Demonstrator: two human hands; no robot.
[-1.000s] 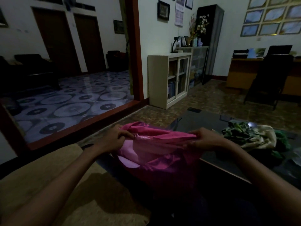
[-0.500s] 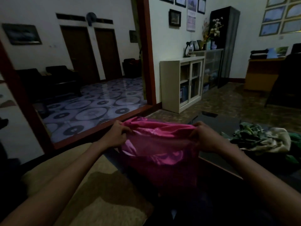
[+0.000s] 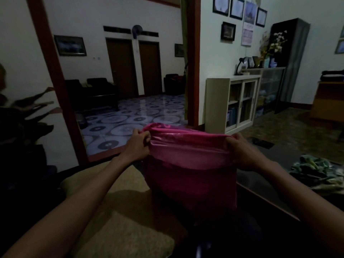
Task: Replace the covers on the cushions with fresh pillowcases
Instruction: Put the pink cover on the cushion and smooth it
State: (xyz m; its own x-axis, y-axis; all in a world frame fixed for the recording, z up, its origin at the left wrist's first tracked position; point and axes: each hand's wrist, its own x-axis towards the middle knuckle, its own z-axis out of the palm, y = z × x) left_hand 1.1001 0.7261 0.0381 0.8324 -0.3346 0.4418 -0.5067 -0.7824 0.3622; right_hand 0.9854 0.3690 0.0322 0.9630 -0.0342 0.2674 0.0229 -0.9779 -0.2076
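Observation:
A pink pillowcase (image 3: 189, 175) hangs in front of me, held up by its top edge. My left hand (image 3: 137, 144) grips the left corner of that edge, fingers curled into the bunched cloth. My right hand (image 3: 243, 151) grips the right corner the same way. The cloth is stretched between both hands and its lower part drops into shadow over my lap. A beige cushion (image 3: 119, 216) lies under my left forearm. Whether anything is inside the pillowcase is hidden.
A dark glass-topped table (image 3: 275, 189) stands on my right with a crumpled green and cream cloth (image 3: 316, 174) on it. A white cabinet (image 3: 234, 103) stands beyond. A red door frame (image 3: 55, 84) opens onto a tiled room at left.
Both hands have lifted the pink pillowcase higher and pulled its top edge taut; the cloth now hangs straight down instead of lying bunched. The camera view has tilted upward.

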